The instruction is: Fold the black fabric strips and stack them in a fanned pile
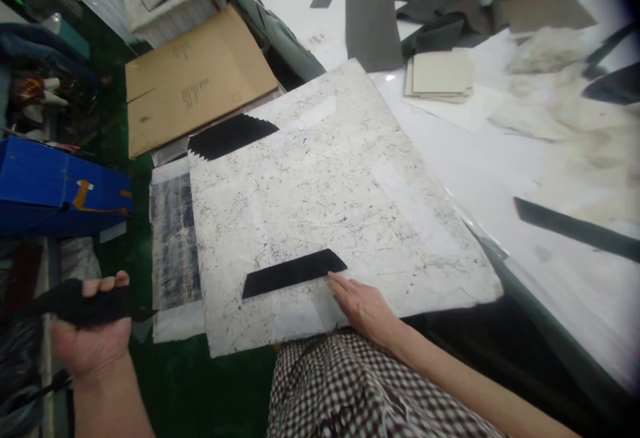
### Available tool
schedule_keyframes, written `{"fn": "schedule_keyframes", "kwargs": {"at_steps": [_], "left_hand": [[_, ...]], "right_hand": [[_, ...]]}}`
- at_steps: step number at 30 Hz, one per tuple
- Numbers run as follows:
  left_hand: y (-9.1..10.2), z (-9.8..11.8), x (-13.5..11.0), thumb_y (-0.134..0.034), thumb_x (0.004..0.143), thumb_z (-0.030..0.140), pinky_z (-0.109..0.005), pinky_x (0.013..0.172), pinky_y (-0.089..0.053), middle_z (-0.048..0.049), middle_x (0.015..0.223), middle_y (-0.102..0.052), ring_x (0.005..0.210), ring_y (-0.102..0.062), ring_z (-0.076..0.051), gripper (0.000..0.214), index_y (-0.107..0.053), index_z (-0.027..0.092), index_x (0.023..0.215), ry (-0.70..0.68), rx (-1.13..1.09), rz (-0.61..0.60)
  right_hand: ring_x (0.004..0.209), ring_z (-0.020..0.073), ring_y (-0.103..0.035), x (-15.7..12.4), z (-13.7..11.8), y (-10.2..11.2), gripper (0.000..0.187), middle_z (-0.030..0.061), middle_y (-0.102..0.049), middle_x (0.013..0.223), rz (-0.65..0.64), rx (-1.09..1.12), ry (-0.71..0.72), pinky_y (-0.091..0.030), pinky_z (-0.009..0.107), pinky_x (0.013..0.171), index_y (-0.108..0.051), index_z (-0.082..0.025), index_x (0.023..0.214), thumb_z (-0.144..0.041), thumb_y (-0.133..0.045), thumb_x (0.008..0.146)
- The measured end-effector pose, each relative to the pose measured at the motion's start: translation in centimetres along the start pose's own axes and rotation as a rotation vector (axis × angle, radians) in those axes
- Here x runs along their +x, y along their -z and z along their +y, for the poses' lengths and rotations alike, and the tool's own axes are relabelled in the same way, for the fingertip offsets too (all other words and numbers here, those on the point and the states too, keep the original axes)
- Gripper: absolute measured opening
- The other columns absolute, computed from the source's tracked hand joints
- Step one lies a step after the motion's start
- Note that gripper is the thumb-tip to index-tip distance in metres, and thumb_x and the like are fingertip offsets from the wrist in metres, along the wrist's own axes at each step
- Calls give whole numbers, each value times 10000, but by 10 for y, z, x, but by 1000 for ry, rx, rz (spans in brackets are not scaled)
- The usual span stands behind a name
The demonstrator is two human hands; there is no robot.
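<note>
My left hand [97,338], off to the left of the board, has its fingers curled round a black fabric piece [90,301] that sticks out on both sides of the palm. A black strip [293,273] lies flat on the white scuffed board [310,191] near its front edge. My right hand [365,308] rests on the board with fingers stretched out, the fingertips at the strip's right end. Farther back, a black piece with zigzag ends [233,135] lies across the board's far left edge.
A cardboard sheet [195,78] lies behind the board. To the left stands a blue box [60,185]. On the white table [430,131] are a grey sheet [373,21], a stack of cream cards [440,75], a dark strip [575,225] and several dark scraps [440,31].
</note>
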State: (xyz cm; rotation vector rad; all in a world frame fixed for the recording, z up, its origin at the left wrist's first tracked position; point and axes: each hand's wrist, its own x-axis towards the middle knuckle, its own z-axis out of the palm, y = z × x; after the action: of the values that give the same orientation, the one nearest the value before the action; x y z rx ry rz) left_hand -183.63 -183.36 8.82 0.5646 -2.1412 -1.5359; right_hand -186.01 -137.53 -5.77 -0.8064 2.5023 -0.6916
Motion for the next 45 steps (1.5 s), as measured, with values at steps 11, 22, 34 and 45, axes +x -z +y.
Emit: {"fn": "schedule_keyframes", "kwargs": {"at_steps": [11, 22, 34, 45], "left_hand": [[-193, 35, 13, -737, 822, 367, -241, 662, -565, -31, 1041, -662, 769, -678, -137, 354, -590, 219, 1109, 161, 77, -675], [-211, -24, 80, -761, 765, 394, -277, 688, -518, -20, 890, -715, 783, -661, -186, 379, -687, 197, 1081, 464, 106, -1062], [-205, -111, 191, -745, 724, 564, -178, 441, -275, 44, 674, -522, 509, -431, -53, 432, -608, 171, 843, 517, 26, -527], [-252, -147, 314, -725, 722, 535, -212, 455, -332, 34, 496, -535, 444, -475, -96, 375, -652, 173, 787, 384, 285, -193]], "right_hand": [[1139, 237, -599, 133, -61, 95, 577, 97, -647, 1269, -42, 1595, -21, -463, 402, 970, -587, -237, 1318, -519, -720, 832], [686, 128, -512, 195, -8, 114, 307, 22, -654, 784, 308, 1373, -378, -403, 280, 664, -733, -175, 868, -459, -792, 767], [646, 137, -503, 302, 89, 135, 439, 21, -621, 681, 237, 919, -443, -387, 275, 624, -696, -171, 798, -610, -697, 790], [616, 183, -559, 441, 120, 166, 362, 24, -627, 638, 338, 214, -318, -365, 301, 570, -699, -209, 796, -518, -522, 859]]}}
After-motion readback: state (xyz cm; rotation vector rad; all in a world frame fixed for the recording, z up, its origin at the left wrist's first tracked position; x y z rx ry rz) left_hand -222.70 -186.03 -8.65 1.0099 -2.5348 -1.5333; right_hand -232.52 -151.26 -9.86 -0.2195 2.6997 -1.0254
